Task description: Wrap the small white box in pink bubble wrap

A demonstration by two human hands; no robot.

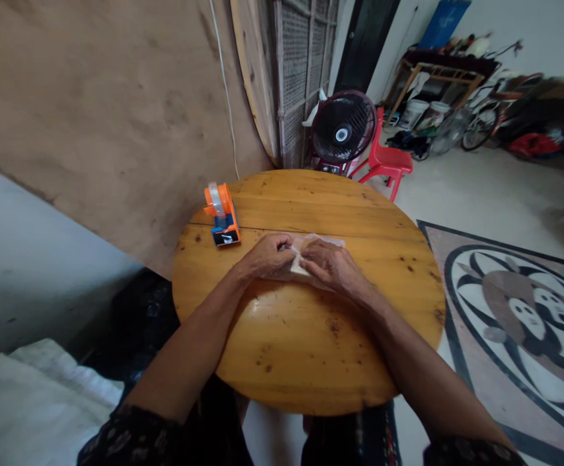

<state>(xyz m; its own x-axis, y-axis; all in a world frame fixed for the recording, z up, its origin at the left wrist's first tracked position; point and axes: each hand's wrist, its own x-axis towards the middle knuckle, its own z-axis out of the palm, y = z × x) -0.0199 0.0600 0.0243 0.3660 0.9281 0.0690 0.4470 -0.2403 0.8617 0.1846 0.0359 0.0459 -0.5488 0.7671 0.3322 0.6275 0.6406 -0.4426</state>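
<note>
On the round wooden table (pixel 301 343), a sheet of clear plastic wrap (pixel 333 242) lies under and around a small whitish block (pixel 300 264). My left hand (pixel 271 254) has its fingers curled and pinches the wrap at the block's left side. From the right, my right hand (pixel 330 260) presses bent fingers on the wrap and the block's top. Both hands hide part of the block, so its exact kind is unclear. An orange and blue tape dispenser (pixel 224 217) with a roll of clear tape stands at the table's far left, apart from my hands.
A plywood board (pixel 117 97) rises along the left. Beyond the table are a black fan (pixel 343 126) and a red plastic chair (pixel 391 158). A panda-patterned floor panel (pixel 529 317) is at right, and white sacks (pixel 39 401) lie lower left.
</note>
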